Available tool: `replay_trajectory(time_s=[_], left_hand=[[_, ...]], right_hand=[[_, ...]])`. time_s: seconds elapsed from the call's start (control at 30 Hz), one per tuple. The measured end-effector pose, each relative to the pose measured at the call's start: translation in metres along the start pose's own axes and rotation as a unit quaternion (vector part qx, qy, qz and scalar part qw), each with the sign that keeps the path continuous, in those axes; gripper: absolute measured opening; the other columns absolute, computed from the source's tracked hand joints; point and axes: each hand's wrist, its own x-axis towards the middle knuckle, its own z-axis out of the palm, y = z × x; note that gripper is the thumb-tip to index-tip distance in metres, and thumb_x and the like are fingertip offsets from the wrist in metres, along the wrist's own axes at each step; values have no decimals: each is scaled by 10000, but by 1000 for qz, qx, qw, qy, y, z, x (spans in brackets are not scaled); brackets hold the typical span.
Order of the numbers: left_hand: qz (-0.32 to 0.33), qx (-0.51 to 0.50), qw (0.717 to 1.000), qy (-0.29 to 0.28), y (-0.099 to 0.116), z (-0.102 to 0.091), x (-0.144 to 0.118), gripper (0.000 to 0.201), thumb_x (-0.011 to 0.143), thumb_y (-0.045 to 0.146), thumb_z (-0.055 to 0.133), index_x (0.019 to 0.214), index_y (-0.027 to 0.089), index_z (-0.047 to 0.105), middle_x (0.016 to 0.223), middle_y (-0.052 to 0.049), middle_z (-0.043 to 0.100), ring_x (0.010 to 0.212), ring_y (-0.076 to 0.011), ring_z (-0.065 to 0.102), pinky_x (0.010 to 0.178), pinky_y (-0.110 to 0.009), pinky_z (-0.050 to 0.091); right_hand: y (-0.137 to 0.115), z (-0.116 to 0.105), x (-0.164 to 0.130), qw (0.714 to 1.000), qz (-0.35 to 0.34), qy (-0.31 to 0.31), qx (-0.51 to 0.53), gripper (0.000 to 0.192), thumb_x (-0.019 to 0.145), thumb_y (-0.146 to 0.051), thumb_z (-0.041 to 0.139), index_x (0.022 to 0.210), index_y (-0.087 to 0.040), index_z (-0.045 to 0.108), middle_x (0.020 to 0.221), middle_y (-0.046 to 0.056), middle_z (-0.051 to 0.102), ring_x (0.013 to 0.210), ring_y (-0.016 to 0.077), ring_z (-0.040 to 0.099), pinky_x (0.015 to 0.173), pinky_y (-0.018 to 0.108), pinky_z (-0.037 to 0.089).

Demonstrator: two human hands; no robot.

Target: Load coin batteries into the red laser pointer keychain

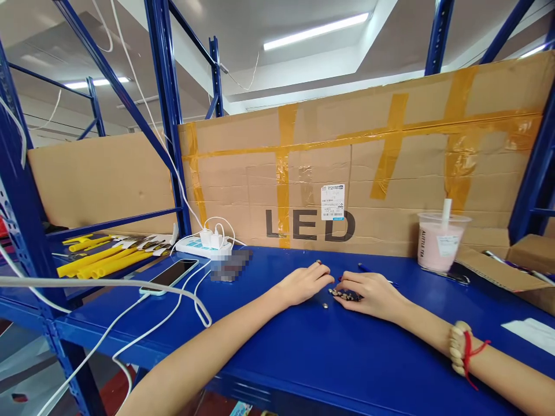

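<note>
Both my hands rest on the blue shelf top (303, 352), close together near its middle. My left hand (306, 283) lies palm down with fingers curled, its fingertips by a small dark part. My right hand (373, 293) is cupped beside a little heap of small dark metal parts (344, 295), its fingers touching them. One loose small part (325, 305) lies just in front, between the two hands. A bead bracelet with a red cord (460, 346) is on my right wrist. Whether either hand pinches a part is hard to tell.
A taped cardboard sheet marked LED (312, 225) walls the back. A pink drink cup with straw (440, 240) stands at right beside a cardboard box (507, 268). At left are a power strip with chargers (206, 244), a phone (170, 275), white cables and yellow tubes (97, 260).
</note>
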Motion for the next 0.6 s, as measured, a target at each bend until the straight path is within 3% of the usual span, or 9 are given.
replay_trajectory(time_s=[0.17,0.43,0.53,0.6], left_hand=[[-48,-38,997,45,-3,1,-2,212,938,120,388,1061,166,554,1031,-82,560,972,-191,575,702,-270,567],[-105,-133,981,97,-8,7,-5,279,962,134,335,1156,182,529,1055,-68,570,938,-154,609,753,-250,560],[-117,-160,974,112,-10,11,-6,256,956,142,376,1159,185,526,1038,-61,584,948,-157,599,790,-266,547],[-131,-173,968,125,-12,15,-6,255,952,139,392,1169,178,520,1035,-64,596,967,-164,591,829,-288,535]], right_hand=[[1,-4,-2,1000,13,-1,9,232,836,-353,508,869,-188,668,786,47,665,632,172,633,571,279,465],[-18,-15,3,996,3,-5,88,290,814,-404,545,969,-192,667,884,74,661,820,212,617,755,341,471],[-33,-18,3,991,12,-17,135,340,805,-442,575,1029,-199,657,938,62,649,802,186,609,756,319,471],[-40,-18,2,984,11,-43,170,324,790,-434,605,1018,-212,665,943,42,645,690,142,598,676,276,480]])
